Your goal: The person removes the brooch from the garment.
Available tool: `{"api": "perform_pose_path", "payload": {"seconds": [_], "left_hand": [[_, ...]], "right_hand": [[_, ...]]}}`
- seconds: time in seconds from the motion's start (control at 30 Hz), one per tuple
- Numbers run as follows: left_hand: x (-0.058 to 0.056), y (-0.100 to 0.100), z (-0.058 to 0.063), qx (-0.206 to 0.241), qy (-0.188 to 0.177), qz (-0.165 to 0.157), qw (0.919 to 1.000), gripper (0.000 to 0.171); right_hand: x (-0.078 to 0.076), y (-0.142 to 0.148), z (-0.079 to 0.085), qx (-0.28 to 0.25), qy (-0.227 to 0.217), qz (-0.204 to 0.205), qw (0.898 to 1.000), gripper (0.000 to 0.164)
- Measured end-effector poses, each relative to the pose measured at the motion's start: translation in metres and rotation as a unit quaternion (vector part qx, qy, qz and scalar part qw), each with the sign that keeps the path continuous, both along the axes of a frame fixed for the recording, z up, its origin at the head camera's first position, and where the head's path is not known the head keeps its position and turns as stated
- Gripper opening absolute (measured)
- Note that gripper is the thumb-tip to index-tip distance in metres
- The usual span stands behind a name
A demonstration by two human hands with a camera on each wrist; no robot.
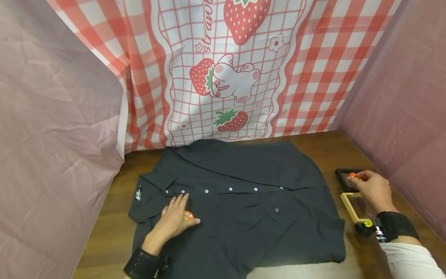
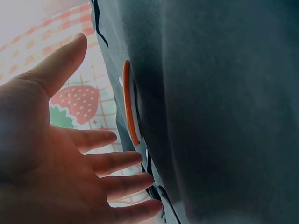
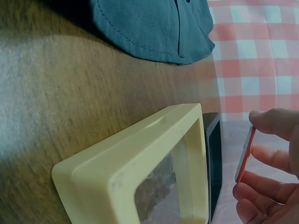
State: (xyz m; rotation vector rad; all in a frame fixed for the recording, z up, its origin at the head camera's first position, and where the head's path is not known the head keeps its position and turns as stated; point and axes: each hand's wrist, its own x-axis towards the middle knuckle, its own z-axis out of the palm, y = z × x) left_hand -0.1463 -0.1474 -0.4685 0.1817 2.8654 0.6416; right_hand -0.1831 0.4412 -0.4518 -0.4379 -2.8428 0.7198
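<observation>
A dark button-up shirt (image 1: 240, 224) lies spread on the wooden table, its collar to the left. On its chest sits a round orange badge (image 1: 188, 215), seen edge-on in the left wrist view as an orange-rimmed disc (image 2: 130, 105). My left hand (image 1: 172, 217) is over the shirt beside this badge, fingers extended and thumb spread, partly covering it. On the right, my right hand (image 1: 376, 190) pinches a red-and-yellow badge (image 1: 354, 176) between thumb and fingers above a black frame (image 1: 343, 170). Its thin edge (image 3: 245, 154) shows in the right wrist view.
A cream-yellow frame (image 1: 349, 207) with a clear pane stands nearer me, right beside the black one. A strawberry-print checked cloth (image 1: 223, 97) hangs behind the table. Pinkish drapes (image 1: 400, 97) close off both sides.
</observation>
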Motion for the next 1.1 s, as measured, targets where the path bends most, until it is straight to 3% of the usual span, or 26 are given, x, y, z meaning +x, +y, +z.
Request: {"api": "perform_pose_path", "payload": {"seconds": [0.87,1.1], "left_hand": [[0.0023,-0.0042,0.0006,0.014,0.002,-0.002,0.9999,0.090],[0.0011,-0.0045,0.0020,0.013,0.005,-0.001,0.9999,0.090]], "right_hand": [[-0.0060,0.0048,-0.0091,0.014,-0.062,0.011,0.998,0.052],[-0.0092,0.0060,-0.0102,0.026,-0.053,0.013,0.998,0.049]]}}
